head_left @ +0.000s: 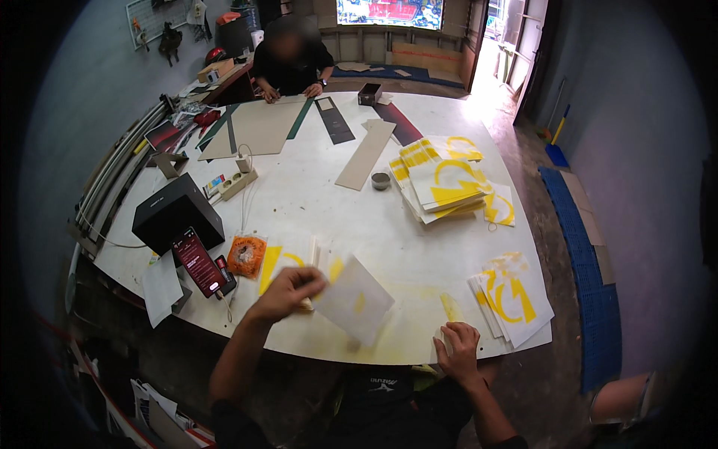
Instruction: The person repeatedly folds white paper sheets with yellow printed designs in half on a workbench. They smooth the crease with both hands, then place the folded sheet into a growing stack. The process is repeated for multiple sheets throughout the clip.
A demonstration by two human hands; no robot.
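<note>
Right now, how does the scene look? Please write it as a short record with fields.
Left hand: holds a pale sheet, blurred
Right hand: at near edge of the table
Right side: small stack of yellow-and-white sheets; larger stack beyond
Left side: phone, black box, orange packet
Far side: another person, hands at a board

Pretty sure I'm looking into a small print or craft workshop through this headcam. I've got a huge white worktable (299, 194) with yellow smudges (411, 290), stacks of yellow-printed sheets (452, 183) and flat board (262, 127). I can also see long strips (120, 161) piled left, a wall rack (153, 22), and a co-worker (295, 71) bent over the far side.
</note>
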